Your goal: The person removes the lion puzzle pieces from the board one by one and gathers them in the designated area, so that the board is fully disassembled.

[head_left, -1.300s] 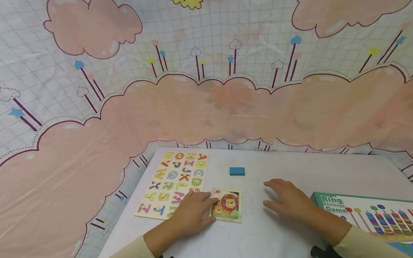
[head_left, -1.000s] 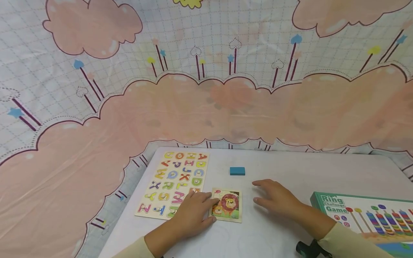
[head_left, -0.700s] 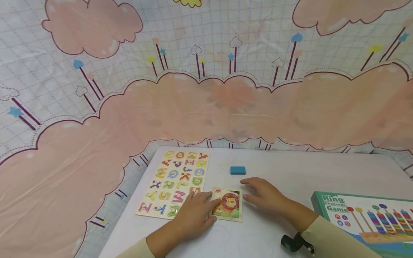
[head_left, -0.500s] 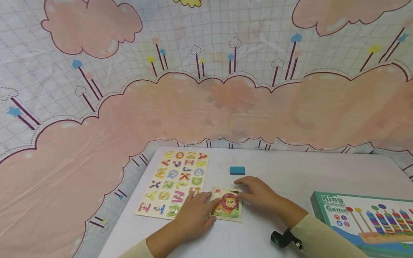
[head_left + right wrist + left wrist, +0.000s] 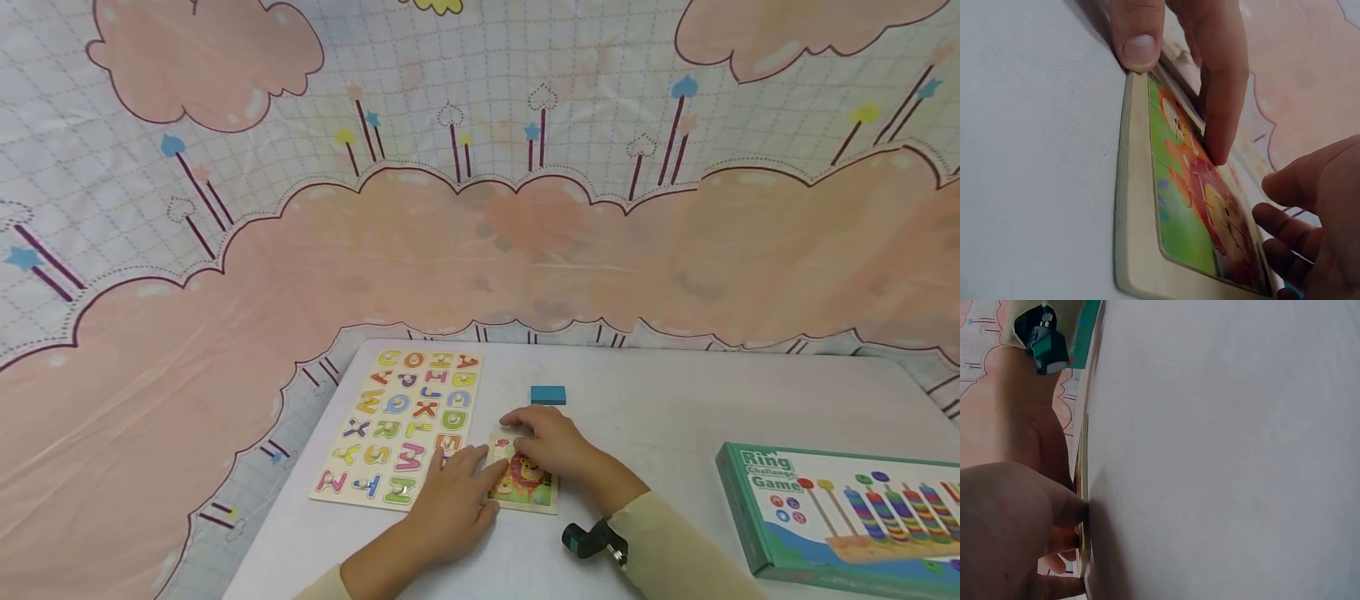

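Note:
A small square wooden puzzle with a lion picture (image 5: 528, 487) lies flat on the table between both hands. My left hand (image 5: 453, 508) rests at its left side, with the thumb at the lower left corner and a finger on the picture; the right wrist view shows that thumb on the frame's corner (image 5: 1138, 125). My right hand (image 5: 558, 446) hovers over the puzzle's upper part, fingers loosely bent and thumb apart from them, covering the top right of the picture. In the right wrist view its fingers (image 5: 1294, 234) are near the far edge; whether they touch it I cannot tell.
A wooden alphabet board (image 5: 397, 429) lies left of the puzzle, partly behind my left hand. Behind the puzzle is a blue block (image 5: 548, 395). On the right lies a Ring Challenge Game box (image 5: 840, 517). A patterned cloth (image 5: 480, 258) hangs behind the white table (image 5: 660, 400).
My right hand has moved left from beside the box to above the puzzle, and now covers part of it. My left hand has stayed nearly still on the puzzle's left side.

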`<state>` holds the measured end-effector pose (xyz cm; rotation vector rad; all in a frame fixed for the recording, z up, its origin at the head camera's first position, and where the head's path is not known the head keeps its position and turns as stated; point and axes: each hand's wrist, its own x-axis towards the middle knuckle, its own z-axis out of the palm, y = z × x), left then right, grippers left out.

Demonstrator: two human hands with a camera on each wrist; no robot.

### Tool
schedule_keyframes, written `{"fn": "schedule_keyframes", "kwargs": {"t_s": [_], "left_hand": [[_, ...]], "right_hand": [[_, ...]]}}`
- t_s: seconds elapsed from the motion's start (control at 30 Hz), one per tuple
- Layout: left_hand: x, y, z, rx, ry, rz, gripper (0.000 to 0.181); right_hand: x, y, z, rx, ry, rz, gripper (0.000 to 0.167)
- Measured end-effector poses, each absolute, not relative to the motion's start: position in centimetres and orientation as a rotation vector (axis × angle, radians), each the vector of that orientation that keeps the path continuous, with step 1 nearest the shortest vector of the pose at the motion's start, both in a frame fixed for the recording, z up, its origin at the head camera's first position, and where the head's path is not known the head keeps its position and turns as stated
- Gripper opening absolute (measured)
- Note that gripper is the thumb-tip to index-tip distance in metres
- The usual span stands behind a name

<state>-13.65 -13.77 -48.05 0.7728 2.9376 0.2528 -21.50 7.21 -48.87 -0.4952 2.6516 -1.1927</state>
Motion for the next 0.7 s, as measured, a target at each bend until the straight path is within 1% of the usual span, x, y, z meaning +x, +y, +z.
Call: {"fn": "schedule_keyframes", "kwargs": {"t_s": [0.27, 0.7], "left_hand": [[-13.4, -13.2, -47.7, 0.67, 2.893, 0.357, 0.056], [-13.1, -12.4, -47.8, 0.588, 2.921, 0.411, 0.054]], "right_hand": [[-21.7, 7.1, -49.7, -0.559, 2.69, -1.112, 0.035], [-21.8, 6.9, -49.3, -0.564, 2.685, -1.079, 0.039]]}}
